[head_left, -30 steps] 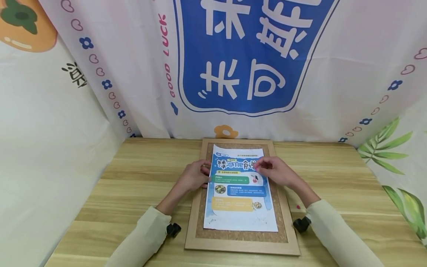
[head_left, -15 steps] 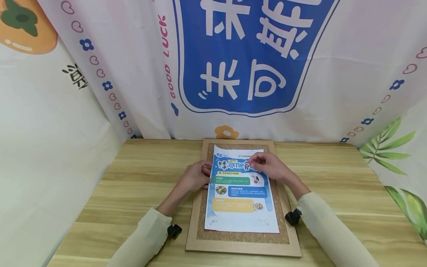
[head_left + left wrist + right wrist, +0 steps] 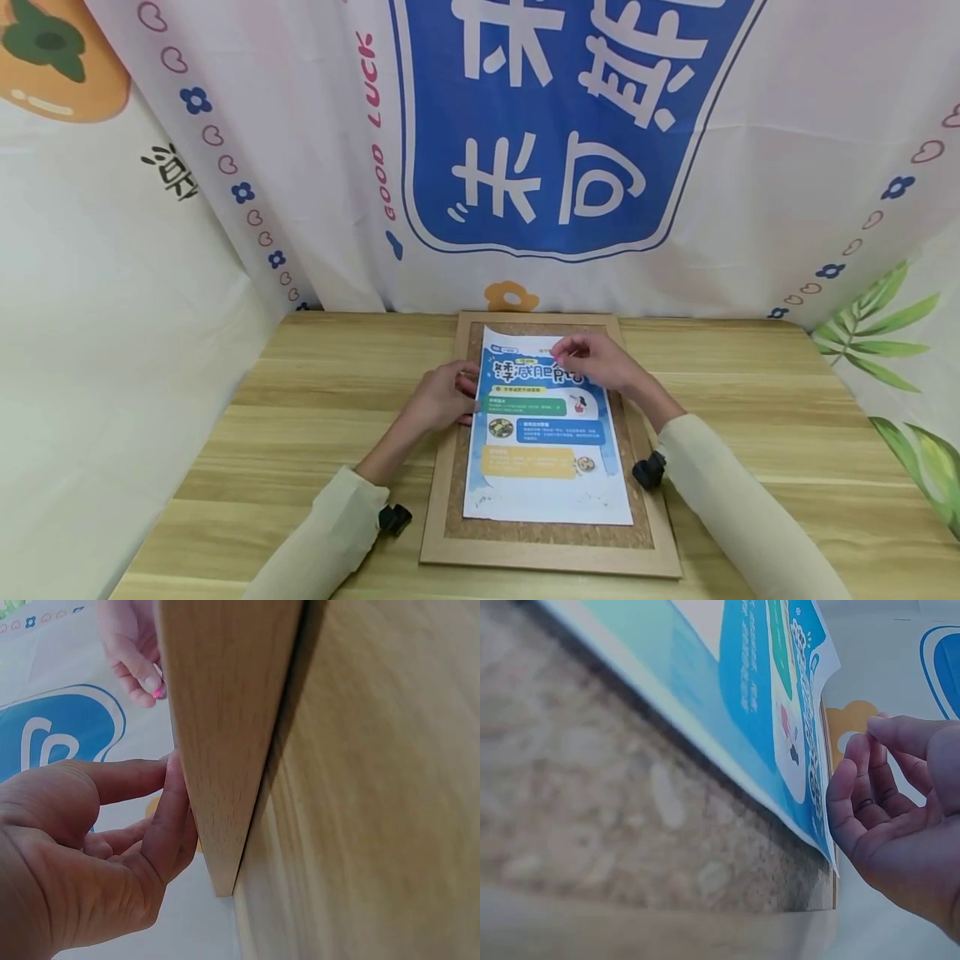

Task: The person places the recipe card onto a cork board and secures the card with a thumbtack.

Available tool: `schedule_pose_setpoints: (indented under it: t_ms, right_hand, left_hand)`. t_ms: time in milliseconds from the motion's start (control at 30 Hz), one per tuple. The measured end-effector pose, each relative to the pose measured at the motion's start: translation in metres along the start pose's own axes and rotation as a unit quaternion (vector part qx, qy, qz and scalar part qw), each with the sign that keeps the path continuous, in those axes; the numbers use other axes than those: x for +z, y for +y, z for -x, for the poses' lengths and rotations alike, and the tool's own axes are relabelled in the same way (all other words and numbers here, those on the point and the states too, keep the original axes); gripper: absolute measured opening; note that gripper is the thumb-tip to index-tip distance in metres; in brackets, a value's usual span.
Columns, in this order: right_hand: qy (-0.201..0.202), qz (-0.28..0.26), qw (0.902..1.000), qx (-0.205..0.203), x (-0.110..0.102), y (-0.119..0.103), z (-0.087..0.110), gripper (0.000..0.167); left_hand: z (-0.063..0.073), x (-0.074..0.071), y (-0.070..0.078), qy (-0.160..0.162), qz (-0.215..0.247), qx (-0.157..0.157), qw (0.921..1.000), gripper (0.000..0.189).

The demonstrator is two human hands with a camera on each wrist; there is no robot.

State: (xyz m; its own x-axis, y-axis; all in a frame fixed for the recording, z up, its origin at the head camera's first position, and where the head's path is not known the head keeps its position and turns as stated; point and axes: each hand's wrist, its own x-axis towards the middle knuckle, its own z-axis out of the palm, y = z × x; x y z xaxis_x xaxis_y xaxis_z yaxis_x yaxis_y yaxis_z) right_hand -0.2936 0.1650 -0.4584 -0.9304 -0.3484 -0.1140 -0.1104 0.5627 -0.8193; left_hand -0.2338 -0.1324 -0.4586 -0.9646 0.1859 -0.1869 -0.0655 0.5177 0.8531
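A printed poster sheet [image 3: 547,500] with blue, green and yellow panels lies over a wood-framed cork board [image 3: 547,557]. My left hand [image 3: 442,396] is at the sheet's left edge, its thumb and a fingertip meeting there in a pinch beside the board's frame [image 3: 225,712]. Above the poster's title, near the top right, my right hand [image 3: 600,362] pinches a small pink push pin [image 3: 158,693] between thumb and forefinger. In the right wrist view, the right edge of the sheet [image 3: 697,690] stands slightly off the cork [image 3: 630,795], and the pin is mostly hidden behind the fingertips.
The board lies on a wood-grain table [image 3: 300,400], its far end close to a white curtain [image 3: 322,208] with a blue printed badge. Both sleeves carry a small black wrist device, the left one [image 3: 394,519] and the right one [image 3: 649,470].
My right hand has moved left over the poster's title with the pink push pin. The left hand has stayed at the sheet's left edge. A small pink thing on the table is now hidden.
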Motion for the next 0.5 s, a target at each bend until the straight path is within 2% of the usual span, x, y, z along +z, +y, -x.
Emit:
schedule_pose_setpoints:
  t_ms: [300, 500]
  right_hand:
    - [-0.009, 0.005, 0.9998, -0.014, 0.005, -0.003, -0.013, 0.022]
    - [-0.011, 0.008, 0.9999, -0.007, 0.008, -0.005, -0.024, 0.022]
  left_hand:
    - [0.001, 0.000, 0.000, -0.002, 0.002, -0.002, 1.0000, 0.053]
    - [0.001, 0.000, 0.001, -0.003, 0.002, -0.004, 1.0000, 0.054]
